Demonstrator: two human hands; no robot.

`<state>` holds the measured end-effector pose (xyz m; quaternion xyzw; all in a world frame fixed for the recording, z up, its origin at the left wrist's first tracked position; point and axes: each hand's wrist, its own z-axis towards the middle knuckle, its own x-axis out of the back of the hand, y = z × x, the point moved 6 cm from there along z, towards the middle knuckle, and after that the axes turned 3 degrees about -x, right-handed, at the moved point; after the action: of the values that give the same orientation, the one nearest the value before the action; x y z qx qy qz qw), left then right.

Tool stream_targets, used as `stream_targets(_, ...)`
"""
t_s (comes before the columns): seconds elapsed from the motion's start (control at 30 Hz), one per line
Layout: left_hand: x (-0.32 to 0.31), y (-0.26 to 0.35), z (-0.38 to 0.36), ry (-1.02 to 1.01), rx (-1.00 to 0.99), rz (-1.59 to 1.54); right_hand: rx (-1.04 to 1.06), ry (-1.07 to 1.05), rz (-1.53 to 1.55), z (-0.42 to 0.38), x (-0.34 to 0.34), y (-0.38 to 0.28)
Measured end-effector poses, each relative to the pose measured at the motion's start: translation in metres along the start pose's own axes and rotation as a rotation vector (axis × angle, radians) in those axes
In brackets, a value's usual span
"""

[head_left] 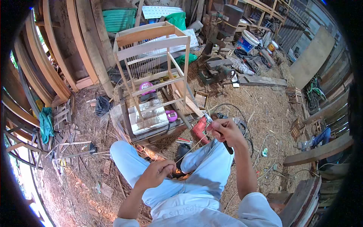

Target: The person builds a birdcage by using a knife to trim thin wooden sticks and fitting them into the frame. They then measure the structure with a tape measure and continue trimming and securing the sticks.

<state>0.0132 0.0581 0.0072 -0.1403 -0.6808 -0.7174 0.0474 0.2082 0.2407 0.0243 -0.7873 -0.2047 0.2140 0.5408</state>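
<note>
My right hand [227, 132] is closed around a knife-like tool [229, 147], whose dark handle sticks out below the fist and whose light tip shows above it. Over my lap, my left hand [158, 173] is curled, its fingers pressed together; whatever they hold is too small to make out. A red power tool [200, 130] lies just left of my right hand. In front of my knees a wooden frame [153, 45] with thin upright sticks stands on a low work surface [162, 132], beside a purple tape measure [171, 115] and a white board [148, 120].
Wood shavings cover the floor [249, 109]. A bench grinder or similar machine [219, 73] stands beyond the frame. A cable [242, 109] loops at the right of my knees. Timber [319, 150] juts in from the right; long planks [81, 45] lean at the left.
</note>
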Motion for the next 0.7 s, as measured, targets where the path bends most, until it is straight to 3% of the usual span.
stream_targets(0.03,0.002,-0.002,-0.002,0.007,-0.002,-0.003,0.003,0.046,-0.014,0.005,0.01,0.003)
stream_targets(0.1,0.013,-0.004,-0.009,0.024,-0.061,-0.007,0.131,0.461,0.098,0.011,0.069,-0.006)
stream_targets(0.17,0.031,-0.01,-0.018,0.095,0.0,-0.019,0.158,0.502,0.223,-0.004,0.088,-0.024)
stream_targets(0.23,0.036,-0.014,-0.017,0.181,0.061,-0.046,0.171,0.254,0.091,-0.016,0.067,-0.028)
stream_targets(0.33,0.018,-0.019,0.013,0.218,0.037,-0.143,0.007,-0.259,-0.03,-0.015,-0.037,0.011)
stream_targets(0.4,0.001,-0.011,0.03,0.209,0.0,-0.16,0.005,-0.47,0.104,-0.02,-0.091,0.026)
stream_targets(0.5,-0.003,-0.003,0.027,0.207,0.059,-0.049,0.062,-0.423,-0.007,-0.01,-0.099,0.027)
stream_targets(0.57,-0.001,0.003,0.029,0.191,0.018,-0.075,0.024,-0.431,-0.018,-0.014,-0.095,0.023)
stream_targets(0.7,-0.002,-0.017,0.02,0.109,0.133,-0.242,-0.045,-0.332,-0.048,-0.013,-0.075,0.018)
